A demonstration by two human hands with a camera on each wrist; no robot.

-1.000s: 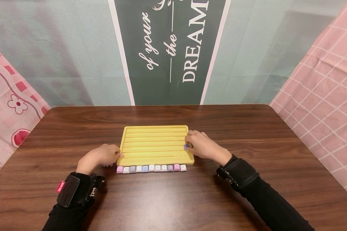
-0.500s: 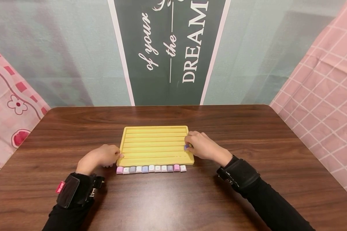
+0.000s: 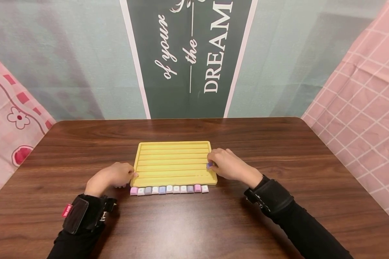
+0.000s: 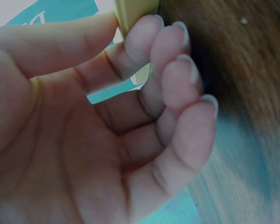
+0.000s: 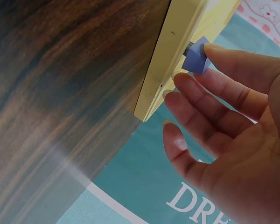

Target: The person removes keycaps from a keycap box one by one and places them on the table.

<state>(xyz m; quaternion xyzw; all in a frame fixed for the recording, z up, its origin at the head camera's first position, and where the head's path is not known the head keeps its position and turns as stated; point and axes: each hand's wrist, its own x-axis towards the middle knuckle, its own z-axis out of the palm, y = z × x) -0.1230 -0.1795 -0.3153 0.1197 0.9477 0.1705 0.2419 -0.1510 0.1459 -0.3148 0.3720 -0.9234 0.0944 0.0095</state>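
A yellow ridged tray lies on the table. My left hand holds its left edge; the left wrist view shows the thumb and index finger pinching the tray's yellow rim, the other fingers curled beside it. At the tray's right side, my right hand pinches a blue-purple keycap between thumb and fingers. The keycap is over the tray near its right rim; whether it touches a ridge is hard to tell. Along the tray's front edge runs a row of pink, white, grey and blue keycaps.
A brown wood-grain table carries everything. Behind it hangs a green cloth with white lettering. Pink patterned cloths hang at the left and right.
The right hand has shifted very slightly toward the near side, and the pinched keycap looks a little turned. The left hand, tray and keycap row stay as they were.
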